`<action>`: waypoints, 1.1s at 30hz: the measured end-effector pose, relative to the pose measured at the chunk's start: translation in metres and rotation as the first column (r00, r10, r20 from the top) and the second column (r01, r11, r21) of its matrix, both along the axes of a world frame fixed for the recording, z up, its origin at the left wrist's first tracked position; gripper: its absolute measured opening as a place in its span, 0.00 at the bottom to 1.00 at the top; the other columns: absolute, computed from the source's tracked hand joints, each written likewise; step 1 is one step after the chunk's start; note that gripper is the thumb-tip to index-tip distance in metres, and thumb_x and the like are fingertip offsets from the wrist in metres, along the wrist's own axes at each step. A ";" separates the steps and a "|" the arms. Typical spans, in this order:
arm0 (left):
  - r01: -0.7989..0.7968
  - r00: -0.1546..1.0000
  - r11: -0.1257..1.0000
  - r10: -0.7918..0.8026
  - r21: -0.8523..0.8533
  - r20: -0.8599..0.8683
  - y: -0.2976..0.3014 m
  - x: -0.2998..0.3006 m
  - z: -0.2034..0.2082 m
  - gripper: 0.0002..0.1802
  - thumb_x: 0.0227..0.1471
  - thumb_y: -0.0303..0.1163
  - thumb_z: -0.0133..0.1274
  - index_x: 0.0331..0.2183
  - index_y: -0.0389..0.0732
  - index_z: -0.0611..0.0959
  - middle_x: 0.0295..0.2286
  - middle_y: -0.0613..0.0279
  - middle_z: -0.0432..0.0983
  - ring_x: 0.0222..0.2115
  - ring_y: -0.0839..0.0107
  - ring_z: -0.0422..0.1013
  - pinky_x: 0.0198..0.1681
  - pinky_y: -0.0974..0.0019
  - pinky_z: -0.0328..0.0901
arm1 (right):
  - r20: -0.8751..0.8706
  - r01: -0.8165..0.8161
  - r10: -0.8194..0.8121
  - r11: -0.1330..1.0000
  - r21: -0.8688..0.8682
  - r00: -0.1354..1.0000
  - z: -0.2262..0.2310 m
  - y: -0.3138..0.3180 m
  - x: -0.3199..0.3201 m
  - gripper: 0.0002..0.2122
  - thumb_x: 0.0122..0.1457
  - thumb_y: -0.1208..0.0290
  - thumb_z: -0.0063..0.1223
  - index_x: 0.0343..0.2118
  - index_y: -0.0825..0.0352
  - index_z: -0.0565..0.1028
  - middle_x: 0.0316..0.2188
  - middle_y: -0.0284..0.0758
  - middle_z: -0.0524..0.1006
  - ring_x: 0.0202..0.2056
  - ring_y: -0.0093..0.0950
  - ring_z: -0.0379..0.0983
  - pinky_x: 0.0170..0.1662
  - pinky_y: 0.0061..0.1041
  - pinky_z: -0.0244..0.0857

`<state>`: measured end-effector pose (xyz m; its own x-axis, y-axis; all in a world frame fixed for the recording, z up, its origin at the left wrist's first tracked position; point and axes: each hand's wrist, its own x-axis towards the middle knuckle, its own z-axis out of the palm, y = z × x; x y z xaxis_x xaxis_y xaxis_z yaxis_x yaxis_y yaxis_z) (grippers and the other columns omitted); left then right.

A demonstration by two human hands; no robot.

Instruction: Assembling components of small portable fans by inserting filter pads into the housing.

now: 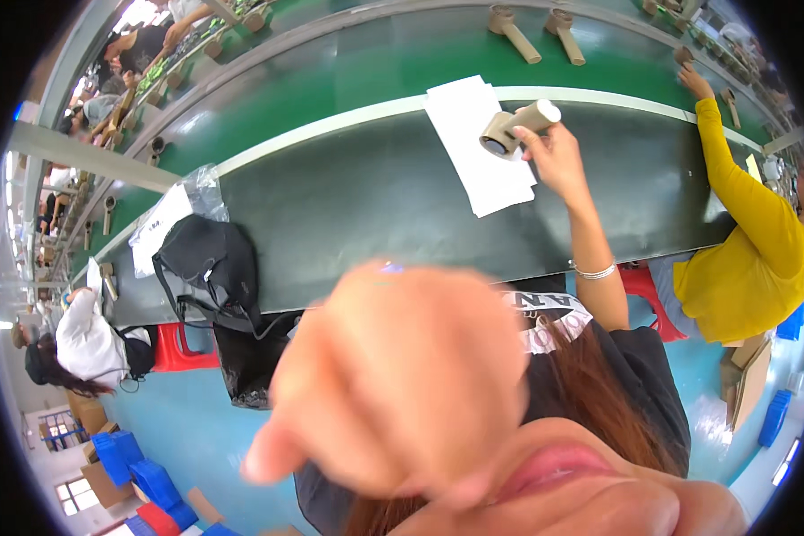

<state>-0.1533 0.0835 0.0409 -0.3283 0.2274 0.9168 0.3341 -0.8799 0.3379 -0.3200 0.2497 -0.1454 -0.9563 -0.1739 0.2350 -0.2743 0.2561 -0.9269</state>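
My right hand (554, 159) grips a beige hair dryer (515, 130) above the worktop. Its round head, with a dark opening, points lower left, and the white end of the handle points upper right. Below it, overlapping sheets of white paper (473, 165) lie on the dark table (357, 196). Close to the camera, my left hand (402, 375) is raised and fills the lower middle of the picture. It is blurred, and its fingers are smeared or hidden, so I cannot see whether it holds anything.
Two more beige hair dryers (515, 36) lie on the green conveyor (375, 62) beyond the table's pale edge. A black backpack (210, 268) and a plastic bag (207, 189) sit to the left. At right, a person in a yellow top (746, 241) reaches toward the conveyor.
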 end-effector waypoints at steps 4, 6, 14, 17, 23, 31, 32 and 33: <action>0.160 0.983 0.957 -0.176 0.242 0.047 0.052 -0.020 -0.025 0.40 0.52 0.67 0.37 0.33 0.33 0.76 0.33 0.47 0.71 0.32 0.64 0.70 0.33 0.66 0.65 | 0.080 0.036 -0.029 0.995 -0.091 0.996 -0.013 0.016 -0.004 0.16 0.56 0.68 0.57 0.46 0.68 0.73 0.33 0.30 0.76 0.24 0.15 0.67 0.26 0.15 0.62; 0.235 0.972 0.935 -0.219 0.265 -0.087 0.061 -0.021 -0.030 0.40 0.52 0.67 0.35 0.33 0.34 0.77 0.39 0.43 0.69 0.37 0.63 0.67 0.40 0.67 0.63 | 0.081 -0.050 0.056 0.996 -0.075 0.995 -0.006 0.006 0.000 0.16 0.55 0.68 0.57 0.46 0.67 0.73 0.34 0.31 0.76 0.27 0.16 0.68 0.30 0.15 0.62; 0.685 0.688 0.555 -0.706 0.471 -0.169 0.087 0.003 -0.022 0.46 0.50 0.71 0.28 0.24 0.35 0.79 0.37 0.43 0.70 0.38 0.59 0.66 0.44 0.63 0.59 | 0.092 0.046 -0.016 0.941 -0.334 0.996 0.004 0.051 0.034 0.21 0.54 0.75 0.58 0.50 0.66 0.66 0.36 0.33 0.73 0.32 0.20 0.71 0.33 0.16 0.64; 0.666 0.708 0.597 -0.695 0.447 -0.127 0.076 0.008 -0.020 0.45 0.51 0.70 0.28 0.24 0.36 0.79 0.36 0.44 0.70 0.38 0.60 0.66 0.44 0.63 0.59 | 0.112 0.034 -0.011 0.977 -0.212 0.994 0.005 0.062 0.045 0.19 0.54 0.73 0.57 0.49 0.66 0.68 0.34 0.32 0.73 0.30 0.19 0.69 0.34 0.17 0.63; 0.631 0.737 0.663 -0.675 0.402 -0.042 0.067 0.003 -0.023 0.45 0.51 0.70 0.27 0.23 0.37 0.80 0.35 0.46 0.71 0.37 0.60 0.66 0.43 0.64 0.59 | 0.177 -0.013 -0.001 0.997 0.075 0.984 -0.002 0.080 0.057 0.18 0.55 0.67 0.57 0.47 0.68 0.70 0.30 0.29 0.73 0.28 0.15 0.66 0.34 0.17 0.60; 0.563 0.796 0.771 -0.603 0.299 0.057 0.054 -0.021 -0.027 0.44 0.52 0.68 0.27 0.22 0.38 0.80 0.32 0.48 0.71 0.35 0.60 0.66 0.42 0.64 0.59 | 0.254 -0.017 -0.027 0.986 0.167 0.967 0.002 0.087 0.034 0.16 0.56 0.65 0.55 0.44 0.69 0.72 0.25 0.28 0.74 0.23 0.14 0.64 0.27 0.14 0.57; 0.558 0.802 0.783 -0.594 0.276 0.063 0.052 -0.027 -0.027 0.44 0.52 0.68 0.26 0.22 0.38 0.80 0.32 0.48 0.71 0.35 0.61 0.66 0.42 0.65 0.59 | 0.260 0.015 -0.034 0.997 0.075 0.965 0.000 0.090 0.025 0.16 0.56 0.65 0.55 0.44 0.69 0.73 0.26 0.27 0.74 0.24 0.14 0.63 0.27 0.14 0.56; 0.562 0.802 0.787 -0.594 0.253 0.065 0.050 -0.038 -0.027 0.44 0.52 0.68 0.26 0.22 0.38 0.80 0.32 0.48 0.71 0.35 0.61 0.66 0.42 0.65 0.59 | 0.265 0.057 -0.051 0.998 -0.015 0.963 0.000 0.095 0.012 0.16 0.56 0.65 0.55 0.44 0.68 0.73 0.26 0.27 0.74 0.24 0.13 0.63 0.28 0.13 0.56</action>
